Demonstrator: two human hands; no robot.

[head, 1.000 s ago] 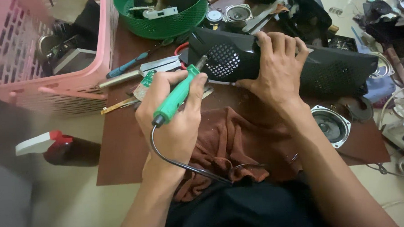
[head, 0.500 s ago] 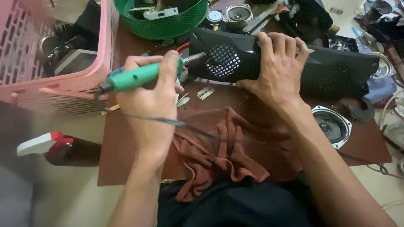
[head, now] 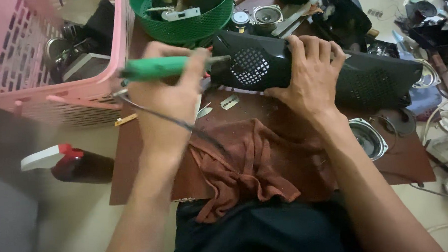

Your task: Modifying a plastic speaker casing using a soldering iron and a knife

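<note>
My left hand (head: 168, 95) grips a green-handled soldering iron (head: 155, 68), held level with its metal tip pointing right at the left end of a long black speaker housing (head: 261, 65). A dark cord (head: 154, 111) trails from the iron's left end across my wrist. My right hand (head: 309, 76) lies flat on top of the housing's middle, fingers spread, pressing it down. The housing has two perforated grilles and rests on a brown board (head: 150, 158). A brown cloth (head: 255, 162) lies bunched on the board just below my hands.
A pink plastic basket (head: 59, 92) stands at the left, a green round basket (head: 185, 23) of parts at the top. A dark spray bottle (head: 69, 163) lies on the floor. Loose speaker drivers (head: 368, 136) and electronics clutter the right side.
My left hand swung the soldering iron from upright to level and lifted it, bringing the tip against the left end of the black housing. My right hand stayed on the housing.
</note>
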